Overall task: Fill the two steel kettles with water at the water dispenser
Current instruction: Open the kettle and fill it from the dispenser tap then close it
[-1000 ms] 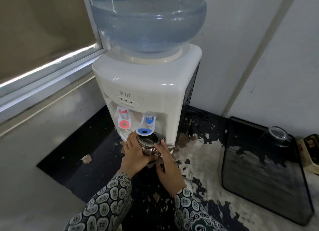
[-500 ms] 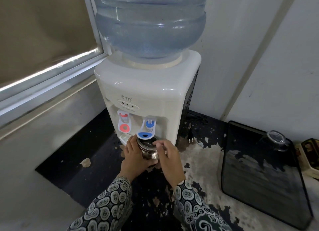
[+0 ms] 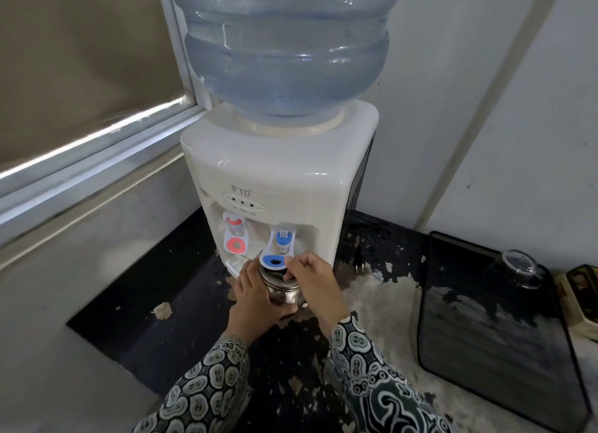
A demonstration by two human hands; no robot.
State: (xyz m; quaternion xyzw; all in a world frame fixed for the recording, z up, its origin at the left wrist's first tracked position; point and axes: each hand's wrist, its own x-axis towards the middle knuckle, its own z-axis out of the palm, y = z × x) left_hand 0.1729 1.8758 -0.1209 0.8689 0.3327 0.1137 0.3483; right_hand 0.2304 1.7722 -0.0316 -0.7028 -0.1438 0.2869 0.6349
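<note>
Holding steel kettle (image 3: 281, 291) under blue tap lever (image 3: 274, 258) of water dispenser (image 3: 275, 177) to catch water: left hand (image 3: 255, 298) wraps its body, right hand (image 3: 312, 279) fingers curled at lever and rim.

Dark tray (image 3: 498, 345), upturned glass (image 3: 517, 266).

A single head view looks forward and steeply down from close above the white countertop water dispenser (image 3: 278, 186), which stands far and centre; no second view.
</note>
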